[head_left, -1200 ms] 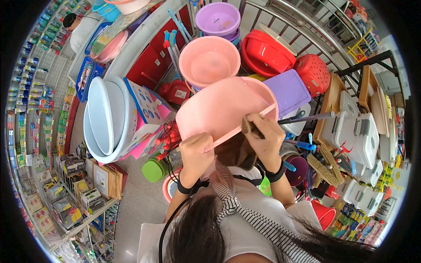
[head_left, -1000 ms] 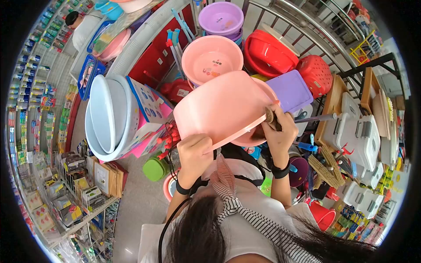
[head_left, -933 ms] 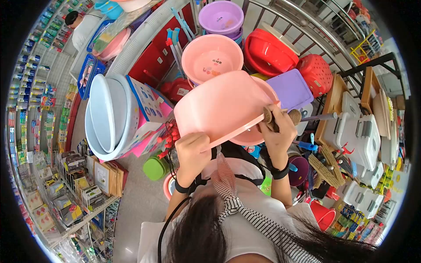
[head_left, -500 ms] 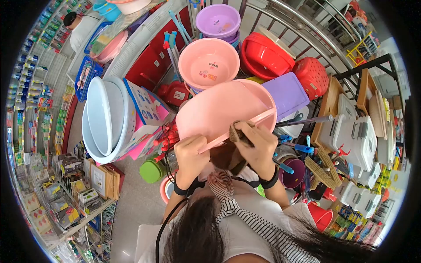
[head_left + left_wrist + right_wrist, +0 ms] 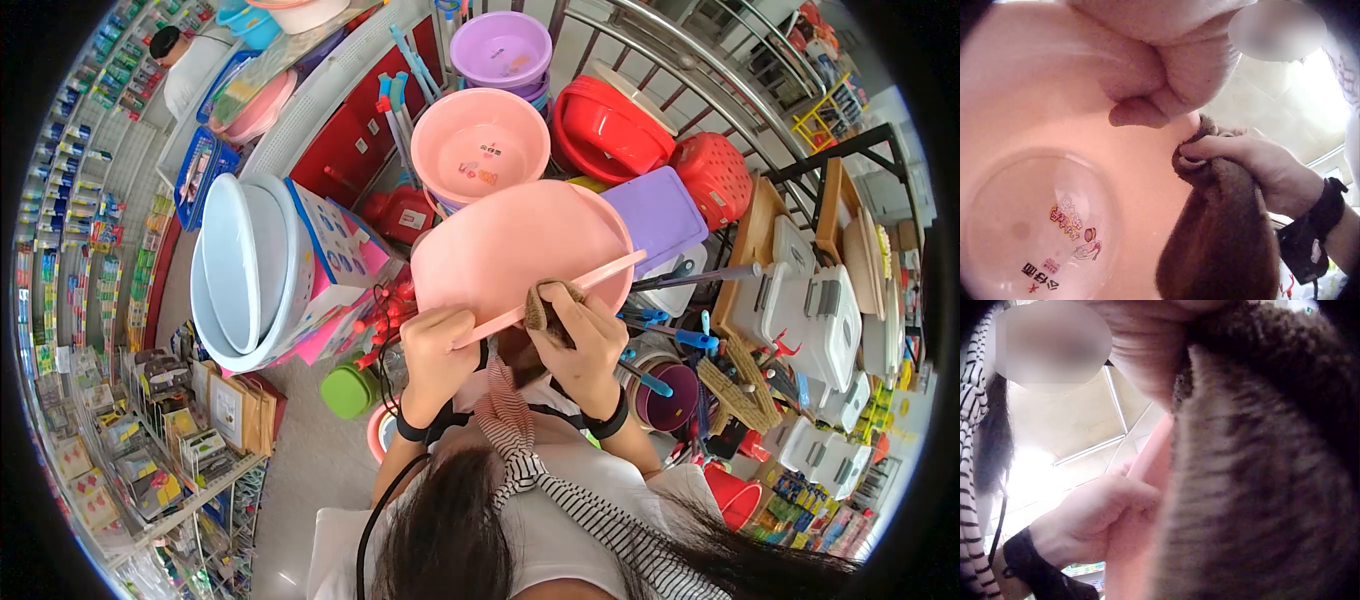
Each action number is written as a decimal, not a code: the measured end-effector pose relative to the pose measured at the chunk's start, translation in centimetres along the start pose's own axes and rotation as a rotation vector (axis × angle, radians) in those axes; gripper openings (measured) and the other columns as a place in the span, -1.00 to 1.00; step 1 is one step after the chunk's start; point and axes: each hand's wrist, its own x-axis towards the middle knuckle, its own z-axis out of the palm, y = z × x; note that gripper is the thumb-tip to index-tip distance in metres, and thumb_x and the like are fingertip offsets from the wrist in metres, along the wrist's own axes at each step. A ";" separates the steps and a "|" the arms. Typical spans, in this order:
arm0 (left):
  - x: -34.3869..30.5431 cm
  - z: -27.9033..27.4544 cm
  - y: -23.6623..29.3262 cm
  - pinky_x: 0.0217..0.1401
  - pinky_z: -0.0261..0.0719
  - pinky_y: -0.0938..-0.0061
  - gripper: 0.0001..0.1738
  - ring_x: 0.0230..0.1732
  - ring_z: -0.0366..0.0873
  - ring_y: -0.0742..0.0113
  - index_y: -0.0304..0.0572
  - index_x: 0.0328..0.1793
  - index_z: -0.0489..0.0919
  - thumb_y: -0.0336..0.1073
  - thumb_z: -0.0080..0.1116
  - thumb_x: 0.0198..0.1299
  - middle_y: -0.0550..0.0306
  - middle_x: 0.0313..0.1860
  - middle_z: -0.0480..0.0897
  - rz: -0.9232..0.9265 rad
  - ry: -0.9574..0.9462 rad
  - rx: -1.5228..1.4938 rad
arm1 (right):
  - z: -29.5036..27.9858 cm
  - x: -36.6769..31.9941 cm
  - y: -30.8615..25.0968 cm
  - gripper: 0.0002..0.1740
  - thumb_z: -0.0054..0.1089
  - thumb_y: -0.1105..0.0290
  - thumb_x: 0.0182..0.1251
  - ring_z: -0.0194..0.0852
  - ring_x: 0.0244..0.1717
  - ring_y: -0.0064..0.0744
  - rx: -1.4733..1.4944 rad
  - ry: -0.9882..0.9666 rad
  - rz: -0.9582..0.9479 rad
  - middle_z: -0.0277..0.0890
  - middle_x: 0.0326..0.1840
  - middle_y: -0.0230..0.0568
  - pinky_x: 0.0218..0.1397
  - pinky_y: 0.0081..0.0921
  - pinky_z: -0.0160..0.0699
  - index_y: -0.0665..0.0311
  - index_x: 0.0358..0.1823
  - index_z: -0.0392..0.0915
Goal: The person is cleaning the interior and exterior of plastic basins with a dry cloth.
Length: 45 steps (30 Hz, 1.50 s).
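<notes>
A pink plastic basin [image 5: 500,245] is tilted up in front of the person, its outside showing in the head view. The left hand [image 5: 436,345] grips its near rim at the left end. Farther right along that rim, the right hand [image 5: 582,345] holds a brown cloth [image 5: 546,308], with thumb and fingers pinching a fold over the edge. In the left wrist view the rest of the cloth [image 5: 1216,231] hangs down against the basin's inner wall [image 5: 1138,194], and a printed design [image 5: 1069,219] shows on its bottom. The cloth [image 5: 1254,481] fills much of the right wrist view.
Another pink basin [image 5: 608,238] shows under the held one's right end. Beyond stand a pink basin [image 5: 480,140], purple basins [image 5: 500,50] and red ones [image 5: 610,130]. A purple lid [image 5: 655,220] lies to the right, near mop handles [image 5: 700,277]. Pale blue tubs [image 5: 235,270] stand left.
The right hand with the cloth went out to the basin's right end, then came back along the rim toward the left hand. The basin has tipped slightly; the left hand keeps its grip.
</notes>
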 end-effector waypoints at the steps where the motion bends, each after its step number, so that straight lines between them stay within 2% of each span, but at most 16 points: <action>1: -0.2 0.0 -0.2 -0.63 0.11 0.29 -0.74 -0.69 0.21 0.02 -0.27 -0.67 0.19 -0.59 0.08 -0.40 -0.01 -0.70 0.20 0.006 -0.004 -0.003 | -0.3 0.0 0.2 -0.61 0.37 0.60 -0.23 0.36 -0.57 -0.34 -0.005 0.006 0.002 0.58 -0.43 -0.31 -0.47 -0.52 0.43 0.21 -0.24 0.64; 3: -0.5 -0.1 -0.4 -0.63 0.13 0.29 -0.74 -0.69 0.22 0.02 -0.26 -0.67 0.20 -0.59 0.08 -0.40 -0.01 -0.71 0.20 -0.031 -0.024 0.037 | -1.1 0.0 0.9 -0.61 0.42 0.56 -0.22 0.37 -0.58 -0.33 0.016 -0.146 0.031 0.60 -0.42 -0.31 -0.49 -0.49 0.42 0.19 -0.23 0.65; 5: -0.5 -0.1 -0.1 -0.64 0.13 0.28 -0.75 -0.69 0.23 0.03 -0.26 -0.67 0.21 -0.59 0.08 -0.40 0.00 -0.71 0.20 -0.015 -0.014 0.038 | -1.4 -0.1 1.8 -0.60 0.42 0.57 -0.25 0.36 -0.58 -0.33 -0.006 -0.143 0.016 0.60 -0.44 -0.27 -0.50 -0.50 0.41 0.17 -0.23 0.66; 11: -0.8 -0.1 -0.3 -0.63 0.06 0.29 -0.70 -0.71 0.16 0.02 -0.30 -0.67 0.15 -0.60 0.10 -0.33 -0.03 -0.72 0.16 0.015 -0.008 -0.024 | -1.8 -0.2 3.1 -0.62 0.38 0.64 -0.23 0.37 -0.56 -0.31 -0.107 -0.011 0.239 0.61 -0.38 -0.25 -0.43 -0.48 0.45 0.21 -0.26 0.64; 13: -0.6 -0.3 -0.4 -0.63 0.06 0.28 -0.70 -0.71 0.16 0.02 -0.30 -0.67 0.15 -0.60 0.10 -0.33 -0.04 -0.72 0.16 0.029 -0.010 -0.040 | -1.4 0.0 2.9 -0.62 0.36 0.65 -0.24 0.37 -0.55 -0.30 -0.099 0.001 0.180 0.60 -0.38 -0.25 -0.42 -0.48 0.46 0.22 -0.26 0.63; 15: -0.4 -0.7 -0.5 -0.64 0.16 0.26 -0.73 -0.69 0.25 0.02 -0.26 -0.66 0.21 -0.57 0.12 -0.37 0.01 -0.71 0.21 0.019 -0.033 0.021 | -1.4 0.0 2.6 -0.61 0.35 0.67 -0.25 0.36 -0.55 -0.29 -0.101 0.019 0.125 0.60 -0.38 -0.24 -0.41 -0.48 0.47 0.22 -0.27 0.62; 18: -0.2 -0.3 -0.6 -0.63 0.18 0.26 -0.71 -0.68 0.27 0.02 -0.26 -0.66 0.21 -0.56 0.15 -0.37 0.00 -0.71 0.23 0.023 -0.045 0.008 | -1.4 -0.1 0.8 -0.60 0.33 0.64 -0.28 0.36 -0.56 -0.34 -0.101 -0.140 0.018 0.51 -0.48 -0.30 -0.41 -0.43 0.46 0.19 -0.26 0.61; 19: -0.1 0.0 -0.4 -0.63 0.18 0.26 -0.71 -0.68 0.27 0.02 -0.26 -0.66 0.21 -0.56 0.15 -0.37 0.00 -0.71 0.23 0.026 -0.046 0.005 | -0.6 -0.5 0.4 -0.61 0.35 0.60 -0.24 0.33 -0.57 -0.38 -0.088 -0.110 -0.040 0.48 -0.51 -0.36 -0.44 -0.43 0.44 0.15 -0.26 0.62; 22: 0.0 0.6 0.0 -0.62 0.20 0.26 -0.70 -0.67 0.29 0.01 -0.26 -0.66 0.21 -0.55 0.17 -0.37 0.00 -0.70 0.25 0.036 -0.017 -0.038 | 0.2 -0.8 -1.5 -0.65 0.37 0.57 -0.21 0.32 -0.58 -0.40 -0.012 -0.092 -0.033 0.49 -0.50 -0.37 -0.47 -0.47 0.41 0.11 -0.28 0.63; 25: 0.0 0.4 0.0 -0.64 0.07 0.31 -0.64 -0.70 0.18 0.02 -0.29 -0.67 0.14 -0.58 0.17 -0.26 -0.02 -0.72 0.18 0.053 0.025 -0.009 | -0.6 -0.4 -0.9 -0.69 0.38 0.55 -0.18 0.34 -0.59 -0.41 -0.008 -0.205 0.002 0.50 -0.52 -0.38 -0.47 -0.51 0.40 0.11 -0.31 0.64; 27: -0.2 -0.3 0.2 -0.62 0.21 0.27 -0.75 -0.67 0.30 0.01 -0.26 -0.66 0.24 -0.56 0.12 -0.36 0.02 -0.70 0.27 0.053 -0.012 0.071 | -1.0 0.2 0.6 -0.70 0.38 0.56 -0.17 0.36 -0.60 -0.40 -0.081 -0.156 -0.045 0.52 -0.53 -0.38 -0.49 -0.50 0.40 0.10 -0.32 0.64; 31: -0.6 -1.4 -0.3 -0.61 0.22 0.27 -0.78 -0.67 0.30 0.01 -0.24 -0.66 0.26 -0.55 0.11 -0.36 0.03 -0.70 0.27 0.045 -0.029 0.086 | -1.9 0.5 3.4 -0.66 0.39 0.61 -0.17 0.45 -0.53 -0.29 -0.132 -0.011 0.170 0.60 -0.41 -0.24 -0.42 -0.46 0.49 0.21 -0.26 0.64; 34: -0.4 -0.9 -0.5 -0.59 0.23 0.27 -0.79 -0.66 0.31 0.00 -0.23 -0.65 0.27 -0.54 0.10 -0.34 0.03 -0.69 0.30 0.061 0.008 0.043 | -1.1 0.2 3.6 -0.63 0.41 0.61 -0.18 0.49 -0.49 -0.26 -0.120 0.053 0.120 0.62 -0.38 -0.21 -0.36 -0.44 0.53 0.27 -0.22 0.63; 40: 0.4 0.1 -0.7 -0.42 0.38 0.25 -0.82 -0.43 0.45 0.04 -0.20 -0.49 0.38 -0.51 0.12 -0.27 0.05 -0.51 0.39 -0.023 -0.088 0.311 | -0.2 -0.8 2.8 -0.66 0.44 0.57 -0.14 0.49 -0.49 -0.28 -0.151 0.060 0.180 0.62 -0.40 -0.21 -0.36 -0.43 0.53 0.26 -0.23 0.63; 43: 0.4 2.0 0.2 -0.39 0.39 0.22 -0.83 -0.41 0.45 0.01 -0.19 -0.46 0.40 -0.53 0.12 -0.22 0.04 -0.49 0.40 -0.076 -0.031 0.195 | 0.6 -0.9 2.3 -0.69 0.41 0.59 -0.13 0.42 -0.55 -0.32 -0.184 0.127 0.171 0.59 -0.45 -0.29 -0.44 -0.43 0.47 0.21 -0.26 0.63; 45: 0.3 3.2 0.6 -0.38 0.41 0.20 -0.83 -0.40 0.45 -0.01 -0.20 -0.44 0.41 -0.54 0.14 -0.20 0.03 -0.47 0.41 -0.077 0.002 0.123 | 0.7 -1.3 0.9 -0.72 0.39 0.57 -0.11 0.38 -0.57 -0.35 -0.138 -0.009 0.109 0.55 -0.49 -0.34 -0.49 -0.43 0.44 0.16 -0.28 0.64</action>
